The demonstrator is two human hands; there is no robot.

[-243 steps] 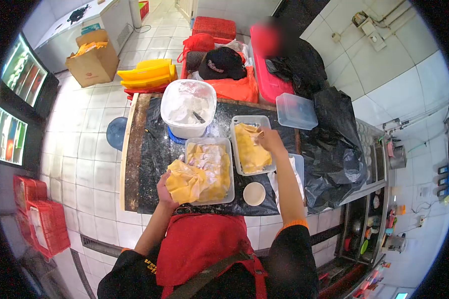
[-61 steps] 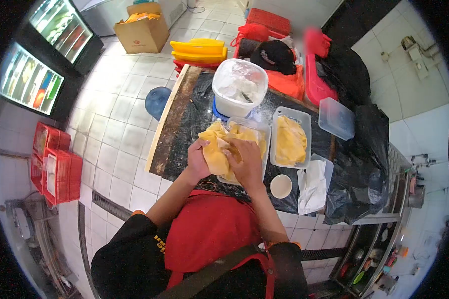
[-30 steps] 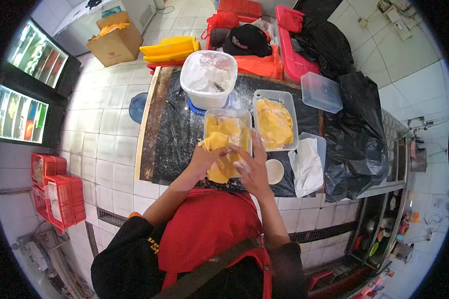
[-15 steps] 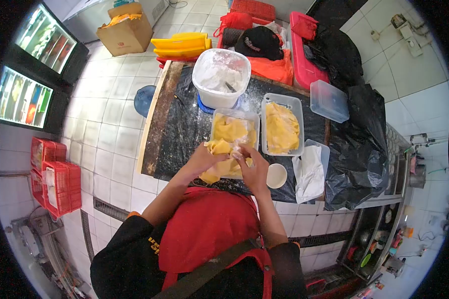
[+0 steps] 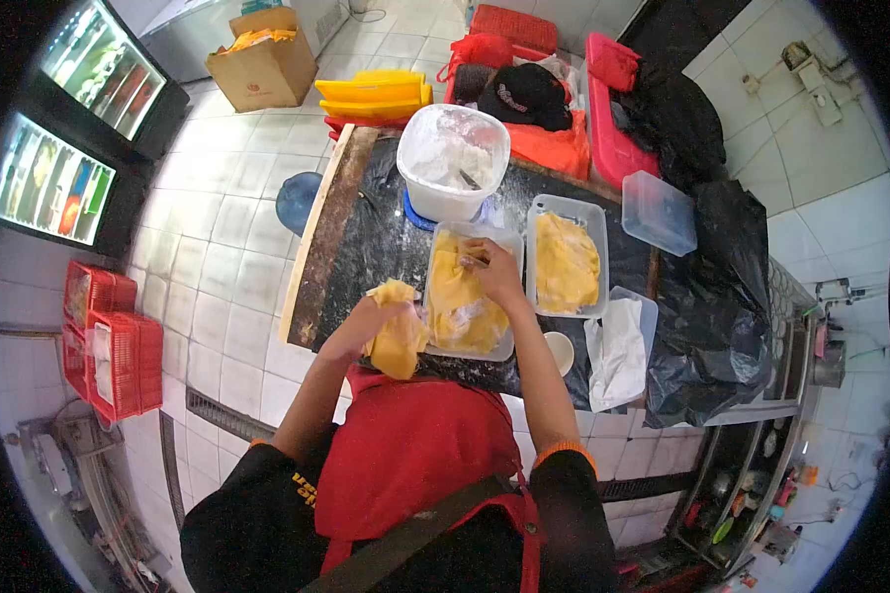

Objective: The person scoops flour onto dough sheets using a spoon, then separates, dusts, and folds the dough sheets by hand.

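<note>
My left hand (image 5: 364, 326) grips a floppy yellow dough sheet (image 5: 398, 348), which hangs down beside the near-left side of a clear plastic container (image 5: 509, 348). More yellow dough sheets (image 5: 462, 311), dusted with white powder, lie in that container. Over its far half, my right hand (image 5: 496, 267) has its fingers pinched at the top of these sheets; the fingertips are partly hidden. To the right stands a second clear container (image 5: 603, 272) holding folded yellow dough (image 5: 566, 259).
Behind the containers is a white tub (image 5: 445, 203) of white powder with a utensil in it. A small round cup (image 5: 560, 352), a white cloth (image 5: 618, 351) and a clear lid (image 5: 660, 212) sit to the right. Black plastic (image 5: 366, 237) covers the table.
My hands have moved apart. The left carried the dough sheet leftward out of the container, while the right went forward onto the remaining sheets. The view has shifted slightly.
</note>
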